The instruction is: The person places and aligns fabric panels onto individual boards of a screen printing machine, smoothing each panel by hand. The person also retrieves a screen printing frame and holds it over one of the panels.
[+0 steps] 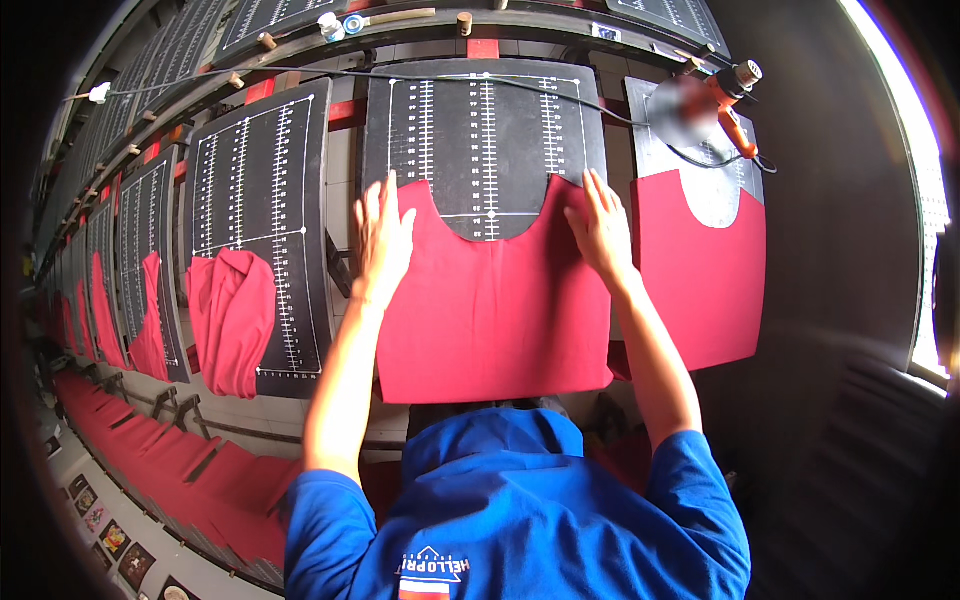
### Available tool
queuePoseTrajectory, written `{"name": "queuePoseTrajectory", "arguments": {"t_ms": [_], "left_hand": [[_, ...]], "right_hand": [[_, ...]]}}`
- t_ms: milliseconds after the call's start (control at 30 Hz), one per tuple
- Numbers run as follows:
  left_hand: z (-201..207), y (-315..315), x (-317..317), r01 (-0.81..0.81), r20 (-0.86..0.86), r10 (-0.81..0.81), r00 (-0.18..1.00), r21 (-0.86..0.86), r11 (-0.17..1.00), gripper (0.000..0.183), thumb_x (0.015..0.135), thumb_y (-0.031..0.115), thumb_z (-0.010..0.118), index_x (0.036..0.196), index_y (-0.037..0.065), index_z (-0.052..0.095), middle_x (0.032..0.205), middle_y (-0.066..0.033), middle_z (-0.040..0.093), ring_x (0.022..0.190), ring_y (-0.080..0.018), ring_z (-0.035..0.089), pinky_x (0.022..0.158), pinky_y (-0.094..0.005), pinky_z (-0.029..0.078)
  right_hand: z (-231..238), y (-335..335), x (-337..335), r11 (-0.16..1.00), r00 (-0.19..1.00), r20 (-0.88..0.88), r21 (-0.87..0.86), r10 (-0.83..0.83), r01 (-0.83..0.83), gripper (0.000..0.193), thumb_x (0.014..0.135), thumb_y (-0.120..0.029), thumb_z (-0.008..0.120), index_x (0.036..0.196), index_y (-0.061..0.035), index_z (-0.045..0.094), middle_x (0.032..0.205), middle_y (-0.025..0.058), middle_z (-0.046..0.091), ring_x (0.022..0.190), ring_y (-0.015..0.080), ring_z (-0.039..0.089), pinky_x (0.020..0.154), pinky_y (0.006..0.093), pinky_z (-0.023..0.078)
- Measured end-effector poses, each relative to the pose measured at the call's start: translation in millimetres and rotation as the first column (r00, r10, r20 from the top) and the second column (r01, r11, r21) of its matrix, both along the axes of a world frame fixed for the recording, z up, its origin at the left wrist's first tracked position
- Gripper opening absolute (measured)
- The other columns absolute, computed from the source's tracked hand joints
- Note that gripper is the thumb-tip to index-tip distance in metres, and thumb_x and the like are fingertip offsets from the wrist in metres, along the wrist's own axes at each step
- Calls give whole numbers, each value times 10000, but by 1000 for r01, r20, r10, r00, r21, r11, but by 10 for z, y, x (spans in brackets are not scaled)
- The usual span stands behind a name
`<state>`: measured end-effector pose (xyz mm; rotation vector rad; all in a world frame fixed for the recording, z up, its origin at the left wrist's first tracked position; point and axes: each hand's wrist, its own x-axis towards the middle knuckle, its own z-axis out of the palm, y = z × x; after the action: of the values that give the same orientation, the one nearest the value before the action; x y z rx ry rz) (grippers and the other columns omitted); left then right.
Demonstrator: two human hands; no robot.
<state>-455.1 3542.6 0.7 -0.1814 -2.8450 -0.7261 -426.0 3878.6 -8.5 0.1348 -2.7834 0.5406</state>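
Note:
A red cut fabric panel (pixel 490 320) with a deep scooped neckline lies over the near part of a black board (pixel 455 130) marked with white rulers. My left hand (pixel 383 238) rests on the panel's upper left shoulder point, fingers stretched out and thumb apart. At the opposite shoulder point lies my right hand (pixel 603 230), its fingers extended along the fabric edge. Both palms face down, and neither hand grips anything. The panel looks mostly smooth, with a shadow falling across its right half.
On the right, a similar red panel (pixel 700 290) covers another board, with an orange heat gun (pixel 735 105) beyond it. Left, a bunched red cloth (pixel 235 320) sits on a board (pixel 262 165). A black cable (pixel 540 92) crosses the far end. White bottle (pixel 331 27) stands on the rail.

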Motion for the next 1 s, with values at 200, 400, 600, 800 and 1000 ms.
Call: {"name": "queuePoseTrajectory", "arguments": {"t_ms": [200, 400, 600, 800, 1000], "left_hand": [[-236, -171, -535, 309, 89, -315, 945, 73, 948, 97, 913, 128, 625, 955, 44, 605, 989, -97, 624, 990, -315, 583, 938, -436, 443], [-154, -206, -743, 292, 116, -308, 944, 135, 947, 89, 954, 150, 599, 943, 66, 571, 861, -105, 636, 775, -349, 655, 648, -420, 517], [-161, -217, -925, 310, 150, -321, 935, 94, 946, 120, 966, 189, 550, 958, 72, 574, 931, -109, 659, 836, -360, 667, 701, -426, 531], [-208, -201, -947, 289, 93, -286, 954, -13, 957, 137, 940, 194, 624, 967, 63, 595, 917, -95, 641, 818, -331, 652, 689, -413, 520], [-226, -127, -341, 417, -71, -432, 899, -167, 894, 526, 913, 421, 640, 1266, 36, 574, 1312, -163, 567, 1233, -364, 510, 1051, -506, 381]], "right_hand": [[-45, 108, -453, 974, 973, 57, -57, 223, -220, 124, 889, -173, 680, 995, -108, 667, 950, 45, 633, 909, 278, 600, 816, 397, 474], [-99, 168, -621, 980, 988, 16, -133, 151, -148, 94, 935, -161, 639, 960, -83, 592, 894, 72, 626, 725, 305, 658, 606, 399, 527], [-170, 194, -767, 990, 990, 10, -26, 140, -140, 101, 940, -204, 634, 952, -110, 601, 861, 49, 619, 687, 288, 651, 580, 386, 524], [-151, 137, -797, 995, 993, 65, 21, 97, -98, 119, 940, -223, 637, 956, -110, 604, 850, 46, 610, 738, 266, 656, 611, 370, 525], [-23, -3, -400, 958, 960, -58, 108, 274, -267, 452, 910, -355, 659, 1247, -64, 584, 1268, 100, 612, 1250, 319, 546, 1031, 432, 449]]}}
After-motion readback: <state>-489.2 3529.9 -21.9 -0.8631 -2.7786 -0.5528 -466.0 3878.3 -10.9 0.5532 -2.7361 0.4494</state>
